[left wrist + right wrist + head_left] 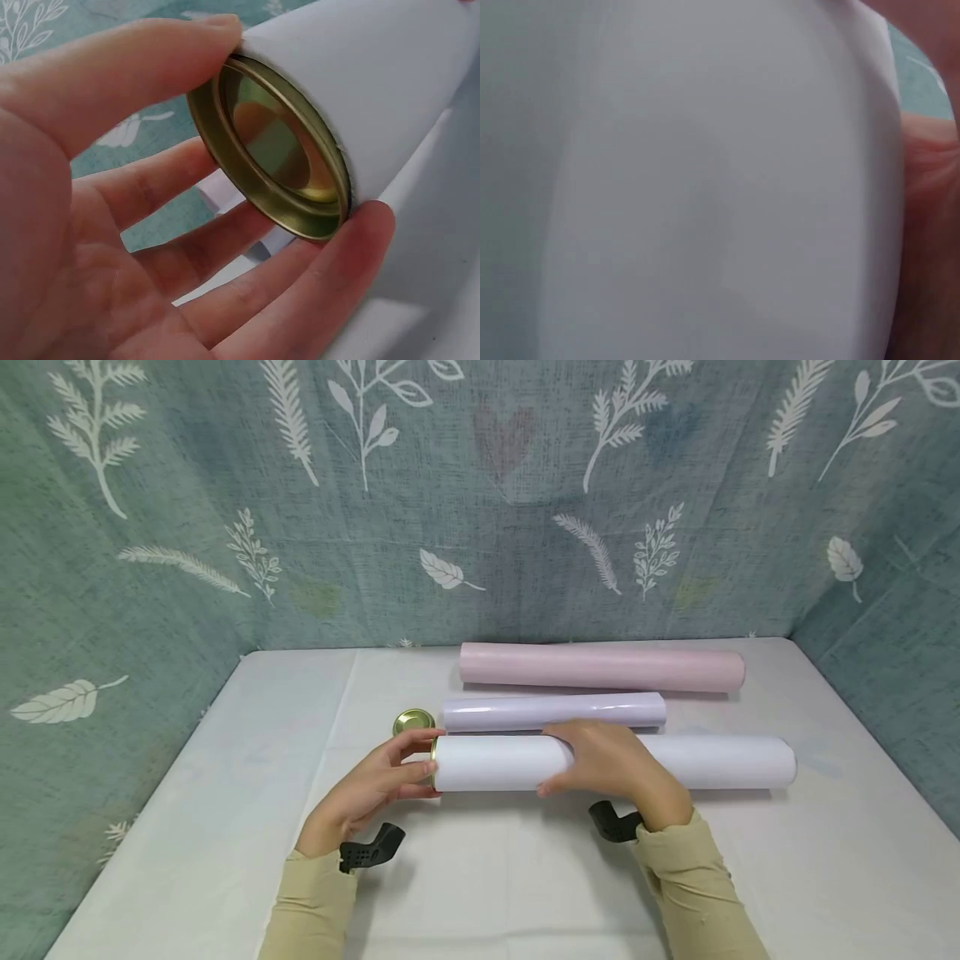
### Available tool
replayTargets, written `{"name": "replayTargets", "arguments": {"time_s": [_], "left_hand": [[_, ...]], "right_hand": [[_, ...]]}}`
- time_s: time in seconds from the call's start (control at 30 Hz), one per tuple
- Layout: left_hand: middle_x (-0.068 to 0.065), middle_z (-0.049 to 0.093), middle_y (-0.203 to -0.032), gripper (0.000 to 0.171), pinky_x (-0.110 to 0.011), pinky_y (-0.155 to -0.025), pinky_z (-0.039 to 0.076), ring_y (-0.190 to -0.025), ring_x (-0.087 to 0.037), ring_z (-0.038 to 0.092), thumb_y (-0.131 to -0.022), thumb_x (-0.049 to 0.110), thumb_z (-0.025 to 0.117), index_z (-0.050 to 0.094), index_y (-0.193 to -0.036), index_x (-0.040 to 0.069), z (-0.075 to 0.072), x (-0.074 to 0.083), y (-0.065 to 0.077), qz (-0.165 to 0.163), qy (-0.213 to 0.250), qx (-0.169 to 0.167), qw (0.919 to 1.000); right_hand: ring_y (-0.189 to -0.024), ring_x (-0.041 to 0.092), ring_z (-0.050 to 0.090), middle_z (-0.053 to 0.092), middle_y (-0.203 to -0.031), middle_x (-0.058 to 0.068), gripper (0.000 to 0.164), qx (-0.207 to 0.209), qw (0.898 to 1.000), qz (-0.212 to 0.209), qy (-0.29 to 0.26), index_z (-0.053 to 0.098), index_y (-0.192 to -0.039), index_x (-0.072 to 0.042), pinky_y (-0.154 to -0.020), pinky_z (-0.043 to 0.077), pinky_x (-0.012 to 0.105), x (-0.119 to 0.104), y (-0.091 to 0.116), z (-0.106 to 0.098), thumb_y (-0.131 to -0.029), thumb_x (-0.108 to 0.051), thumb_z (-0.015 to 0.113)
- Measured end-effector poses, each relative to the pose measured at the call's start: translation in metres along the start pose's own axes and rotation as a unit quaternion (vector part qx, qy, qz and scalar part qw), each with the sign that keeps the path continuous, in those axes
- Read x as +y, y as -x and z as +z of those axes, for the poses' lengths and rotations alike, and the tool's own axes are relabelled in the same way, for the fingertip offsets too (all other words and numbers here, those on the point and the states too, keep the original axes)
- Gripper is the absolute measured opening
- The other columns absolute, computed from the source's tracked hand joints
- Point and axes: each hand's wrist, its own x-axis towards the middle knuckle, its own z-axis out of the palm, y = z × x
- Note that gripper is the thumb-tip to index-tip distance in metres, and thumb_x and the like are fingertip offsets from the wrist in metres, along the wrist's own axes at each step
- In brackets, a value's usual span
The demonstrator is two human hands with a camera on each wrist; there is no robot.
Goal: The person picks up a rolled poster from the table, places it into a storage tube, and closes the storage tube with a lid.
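Note:
A long white tube (480,763) lies crosswise in front of me, with a gold metal lid (281,142) at its left end. The thumb and fingers of my left hand (381,781) curl round that lid's rim, some fingertips reaching onto the edge of the tube. Farther right, my right hand (603,758) grips the tube near its middle, thumb on the near side and fingers over the top. White tube wall (720,187) fills most of the right wrist view, blurred. Just beyond my left fingers, a second gold lid (413,721) rests on the table.
Behind the white tube lies a shorter, glossy pale-lavender roll (517,713). A thick pink tube (600,667) is farther back, near the patterned curtain (510,560). All of these are on a table with a white cover (465,885), with curtain on both sides too.

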Motion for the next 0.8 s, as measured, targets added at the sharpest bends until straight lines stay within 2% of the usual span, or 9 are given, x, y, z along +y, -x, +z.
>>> {"name": "replayTargets", "arguments": {"time_s": [0.17,0.3,0.43,0.57,0.67,0.8], "left_hand": [[-0.019,0.032,-0.129,0.055,-0.050,-0.081,0.044,-0.104,-0.036,0.051,-0.089,0.013,0.056,0.029,-0.136,0.007,-0.0004,-0.0010,0.0008,-0.012,0.002,-0.021,0.9997],[-0.018,0.032,-0.128,0.053,-0.048,-0.084,0.044,-0.104,-0.035,0.050,-0.089,0.011,0.055,0.029,-0.135,0.008,0.0005,-0.0024,0.0014,-0.017,-0.007,-0.039,0.9991],[-0.017,0.043,-0.122,0.056,-0.041,-0.086,0.043,-0.103,-0.031,0.050,-0.085,0.013,0.061,0.034,-0.134,0.017,0.0027,-0.0031,0.0018,-0.026,-0.070,-0.045,0.9962],[-0.009,0.046,-0.119,0.060,-0.038,-0.084,0.042,-0.101,-0.025,0.051,-0.080,0.023,0.068,0.038,-0.132,0.028,0.0056,-0.0019,0.0022,-0.032,-0.161,-0.035,0.9858],[-0.001,0.044,-0.123,0.062,-0.037,-0.085,0.041,-0.107,-0.020,0.049,-0.078,0.028,0.069,0.038,-0.132,0.030,0.0072,-0.0015,0.0010,-0.032,-0.199,-0.023,0.9793],[0.002,0.043,-0.128,0.067,-0.036,-0.089,0.040,-0.115,-0.016,0.044,-0.077,0.030,0.070,0.035,-0.134,0.026,0.0093,-0.0022,-0.0022,-0.031,-0.211,-0.028,0.9765]], "right_hand": [[-0.075,0.004,0.051,0.055,-0.086,-0.020,0.056,-0.027,1.000,0.012,-0.010,0.059,-0.098,-0.033,-0.067,0.041,0.028,-0.0009,0.0010,-0.0003,-0.053,-0.062,0.072],[-0.079,0.005,0.052,0.057,-0.093,-0.018,0.062,-0.060,0.998,0.034,-0.009,0.059,-0.105,-0.030,-0.070,0.041,0.029,-0.0007,0.0017,-0.0002,-0.054,-0.063,0.071],[-0.081,0.007,0.052,0.057,-0.095,-0.015,0.066,-0.088,0.995,0.048,-0.015,0.058,-0.108,-0.028,-0.072,0.041,0.030,-0.0018,0.0025,0.0002,-0.054,-0.064,0.071],[-0.083,0.007,0.052,0.057,-0.096,-0.015,0.067,-0.097,0.994,0.051,-0.024,0.058,-0.108,-0.028,-0.074,0.041,0.030,-0.0020,0.0034,0.0019,-0.054,-0.064,0.071],[-0.084,0.006,0.052,0.057,-0.096,-0.015,0.069,-0.097,0.993,0.057,-0.024,0.058,-0.109,-0.028,-0.074,0.041,0.030,-0.0009,0.0039,0.0027,-0.052,-0.066,0.071],[-0.086,0.006,0.052,0.057,-0.097,-0.016,0.069,-0.107,0.991,0.072,-0.026,0.058,-0.109,-0.028,-0.077,0.041,0.030,0.0013,0.0050,0.0029,-0.051,-0.064,0.072]]}}
